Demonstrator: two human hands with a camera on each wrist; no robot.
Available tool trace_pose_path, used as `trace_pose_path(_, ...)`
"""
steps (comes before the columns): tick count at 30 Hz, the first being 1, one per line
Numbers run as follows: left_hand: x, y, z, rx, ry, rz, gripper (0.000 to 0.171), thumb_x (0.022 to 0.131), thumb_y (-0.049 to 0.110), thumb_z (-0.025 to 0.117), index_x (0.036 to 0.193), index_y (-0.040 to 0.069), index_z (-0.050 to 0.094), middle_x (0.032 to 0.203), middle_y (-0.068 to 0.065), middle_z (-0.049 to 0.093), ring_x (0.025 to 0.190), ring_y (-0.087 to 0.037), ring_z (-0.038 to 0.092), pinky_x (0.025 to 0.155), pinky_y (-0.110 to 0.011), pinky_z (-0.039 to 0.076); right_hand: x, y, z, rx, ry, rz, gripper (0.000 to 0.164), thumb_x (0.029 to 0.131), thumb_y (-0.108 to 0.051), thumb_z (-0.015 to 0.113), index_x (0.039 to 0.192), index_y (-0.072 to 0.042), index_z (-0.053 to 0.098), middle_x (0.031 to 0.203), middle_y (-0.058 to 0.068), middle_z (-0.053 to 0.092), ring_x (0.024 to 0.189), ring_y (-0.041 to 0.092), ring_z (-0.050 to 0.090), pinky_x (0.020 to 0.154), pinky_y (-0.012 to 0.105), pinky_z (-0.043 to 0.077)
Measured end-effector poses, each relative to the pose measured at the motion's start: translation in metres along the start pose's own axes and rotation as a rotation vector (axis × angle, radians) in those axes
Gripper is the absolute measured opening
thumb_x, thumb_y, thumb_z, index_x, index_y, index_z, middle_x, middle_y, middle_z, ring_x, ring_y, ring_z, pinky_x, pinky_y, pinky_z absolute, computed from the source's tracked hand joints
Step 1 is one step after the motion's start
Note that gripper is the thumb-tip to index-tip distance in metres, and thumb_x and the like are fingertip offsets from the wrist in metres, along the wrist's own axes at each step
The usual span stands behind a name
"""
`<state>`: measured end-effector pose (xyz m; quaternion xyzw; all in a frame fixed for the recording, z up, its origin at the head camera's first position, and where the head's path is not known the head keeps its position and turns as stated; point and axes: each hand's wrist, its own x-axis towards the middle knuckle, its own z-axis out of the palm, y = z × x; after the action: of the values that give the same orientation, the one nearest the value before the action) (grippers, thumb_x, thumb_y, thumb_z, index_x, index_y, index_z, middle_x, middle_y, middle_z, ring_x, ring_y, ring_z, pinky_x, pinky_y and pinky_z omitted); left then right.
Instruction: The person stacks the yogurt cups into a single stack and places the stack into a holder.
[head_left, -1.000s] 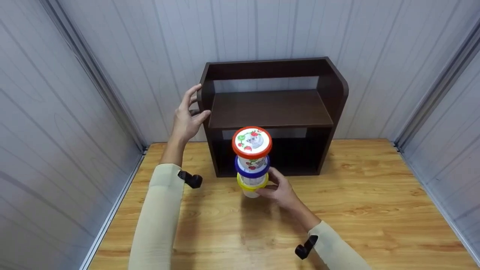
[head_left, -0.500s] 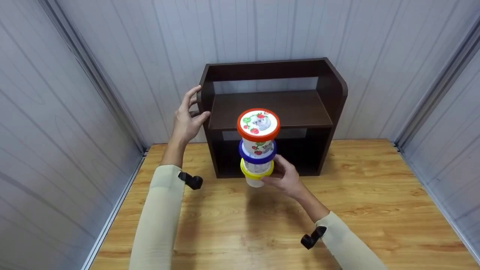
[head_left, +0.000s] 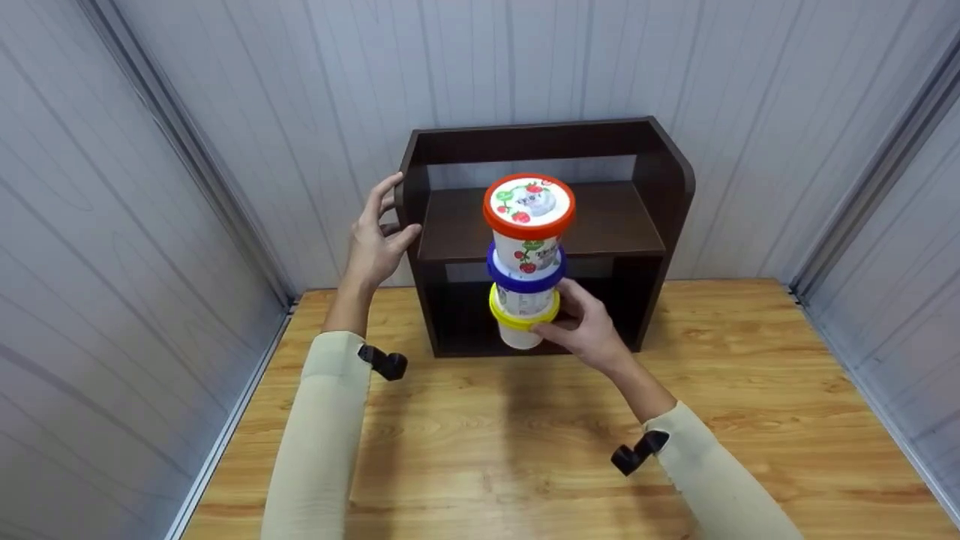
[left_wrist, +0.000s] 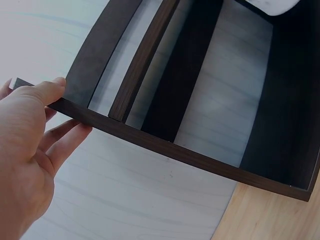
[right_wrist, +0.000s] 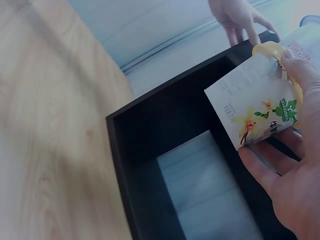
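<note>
A stack of three lidded cups hangs in the air before the dark wooden shelf unit: red lid on top, blue lid in the middle, yellow lid at the bottom. My right hand grips the bottom cup, thumb on its yellow rim. My left hand holds the shelf's left side panel, thumb on the front, fingers behind. The upper shelf board lies behind the stack.
The shelf unit stands at the back of a wooden table, against a white panelled wall. Grey walls close in on both sides. The shelf's lower compartment is dark and holds nothing I can see.
My right hand has lifted the three-cup stack up and slightly right, from near the tabletop to the level of the upper shelf board. My left hand has stayed on the side panel.
</note>
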<state>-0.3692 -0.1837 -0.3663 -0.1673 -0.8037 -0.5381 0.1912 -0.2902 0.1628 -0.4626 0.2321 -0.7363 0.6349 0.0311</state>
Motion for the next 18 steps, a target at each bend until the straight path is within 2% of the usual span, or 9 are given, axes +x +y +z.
trace_pose_path(3, -0.004, -0.007, 0.004, 0.0, 0.004, 0.0, 0.077, 0.106, -0.002, 0.073, 0.171, 0.025, 0.044, 0.169, -0.017, 0.056, 0.153, -0.039, 0.061, 0.121, -0.059, 0.059, 0.001, 0.0, -0.004, -0.031, 0.0, 0.002, 0.076, 0.096, -0.004, 0.088, 0.163, -0.003, 0.052, 0.156, 0.023, 0.066, 0.139, 0.033, 0.071, 0.105, 0.028, 0.066)
trace_pose_path(6, -0.005, -0.007, 0.004, 0.005, 0.004, -0.006, 0.076, 0.107, -0.001, 0.073, 0.171, 0.027, 0.044, 0.168, -0.019, 0.056, 0.146, -0.046, 0.066, 0.12, -0.06, 0.06, 0.005, -0.005, -0.007, -0.059, 0.002, 0.002, 0.075, 0.097, -0.005, 0.088, 0.163, -0.004, 0.053, 0.156, 0.022, 0.066, 0.14, 0.037, 0.069, 0.105, 0.028, 0.066)
trace_pose_path(9, -0.005, -0.007, 0.004, 0.015, 0.007, -0.009, 0.077, 0.107, -0.001, 0.073, 0.171, 0.028, 0.044, 0.168, -0.02, 0.056, 0.142, -0.05, 0.069, 0.119, -0.06, 0.061, 0.01, -0.01, -0.009, -0.08, 0.006, -0.001, 0.075, 0.097, -0.004, 0.087, 0.164, -0.005, 0.053, 0.157, 0.02, 0.067, 0.14, 0.037, 0.069, 0.106, 0.028, 0.065)
trace_pose_path(12, -0.005, -0.007, 0.003, 0.018, 0.012, -0.006, 0.077, 0.106, -0.001, 0.073, 0.171, 0.027, 0.044, 0.166, -0.019, 0.058, 0.142, -0.047, 0.069, 0.119, -0.059, 0.061, 0.015, -0.015, -0.012, -0.092, 0.008, -0.006, 0.075, 0.098, -0.005, 0.086, 0.165, -0.007, 0.052, 0.158, 0.019, 0.066, 0.142, 0.036, 0.068, 0.107, 0.03, 0.065)
trace_pose_path(18, -0.004, -0.008, 0.003, 0.021, 0.014, -0.014, 0.077, 0.106, -0.002, 0.073, 0.171, 0.028, 0.044, 0.17, -0.017, 0.055, 0.15, -0.041, 0.063, 0.121, -0.057, 0.06, 0.026, -0.026, -0.016, -0.089, 0.027, -0.016, 0.075, 0.099, -0.007, 0.086, 0.165, -0.008, 0.052, 0.158, 0.018, 0.067, 0.139, 0.032, 0.069, 0.107, 0.029, 0.065)
